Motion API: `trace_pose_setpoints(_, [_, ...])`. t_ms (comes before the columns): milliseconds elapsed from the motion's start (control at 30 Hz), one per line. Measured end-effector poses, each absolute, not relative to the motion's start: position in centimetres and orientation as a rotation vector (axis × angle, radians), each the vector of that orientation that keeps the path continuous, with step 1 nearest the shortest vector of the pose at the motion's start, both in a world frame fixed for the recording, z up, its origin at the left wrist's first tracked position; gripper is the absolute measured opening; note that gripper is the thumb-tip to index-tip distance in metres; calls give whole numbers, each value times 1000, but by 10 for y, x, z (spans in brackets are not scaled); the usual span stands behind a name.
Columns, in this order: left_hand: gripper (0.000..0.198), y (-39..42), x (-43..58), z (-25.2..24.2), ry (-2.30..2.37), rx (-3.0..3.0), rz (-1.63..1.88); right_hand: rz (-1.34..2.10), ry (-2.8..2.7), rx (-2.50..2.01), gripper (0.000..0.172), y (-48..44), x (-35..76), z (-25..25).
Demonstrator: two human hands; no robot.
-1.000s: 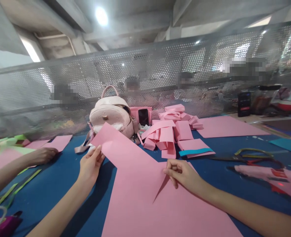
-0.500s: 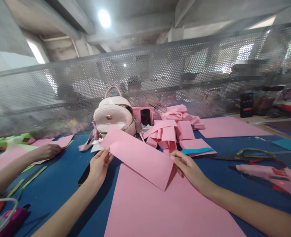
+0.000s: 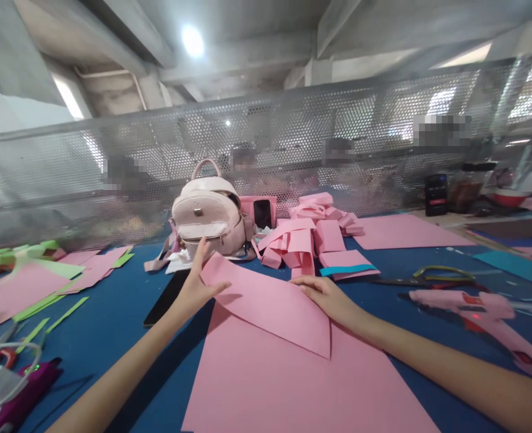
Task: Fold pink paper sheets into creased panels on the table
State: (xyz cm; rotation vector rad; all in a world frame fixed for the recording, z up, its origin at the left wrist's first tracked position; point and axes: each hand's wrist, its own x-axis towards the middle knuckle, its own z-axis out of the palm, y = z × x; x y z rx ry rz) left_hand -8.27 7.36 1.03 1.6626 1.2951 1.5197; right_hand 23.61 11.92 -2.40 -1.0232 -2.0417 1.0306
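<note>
A rectangular piece of pink paper (image 3: 270, 310) lies tilted and slightly bowed over a larger pink sheet (image 3: 302, 391) on the blue table. At its upper right edge, my right hand (image 3: 331, 300) holds it with bent fingers over the rim; the thumb is hidden. My left hand (image 3: 198, 285) is open at the paper's left end, fingers raised and thumb spread toward the paper's surface. A dark phone (image 3: 167, 297) lies partly behind my left wrist.
Beyond the sheet stand a pale backpack (image 3: 207, 207) and a heap of pink paper pieces (image 3: 293, 240). A pink glue gun (image 3: 478, 307) and scissors (image 3: 442, 276) lie on the right. Green strips (image 3: 67, 314) and a purple device (image 3: 26, 394) are on the left.
My left hand has let go of the paper and spread its fingers. The paper has lowered and turned a little rightward. The other person's hand at left has left view.
</note>
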Motion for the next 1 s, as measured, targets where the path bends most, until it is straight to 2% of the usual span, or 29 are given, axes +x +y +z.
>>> trace_pose_setpoints(100, [82,60,-85,17,1390,2193,1223,1036,-2186,-1018,38,124,242,-21])
trace_pose_setpoints(167, [73,45,-80,17,1441,2565,829,1055,-2278,-992,35,126,246,-18])
trace_pose_setpoints(267, [113,22,-63,14,1374,2559,317,1069,-2368,-943,33,126,249,-14])
trace_pose_setpoints(333, [117,12,-51,9,1314,2499,153,1058,-2394,-933,33,126,251,-13])
trace_pose_setpoints(533, [106,11,-40,0,1430,2469,166,1056,-2436,-918,33,125,253,-12])
trace_pose_setpoints(733, [111,6,-38,-2,1437,2502,185,922,-2412,-926,33,118,250,-9])
trace_pose_setpoints(900, [81,-2,-34,-4,1408,2577,174,657,-2513,-804,37,102,248,3])
trace_pose_setpoints(1000, [79,-6,-33,-3,1402,2623,127,514,-2690,-671,42,89,245,13])
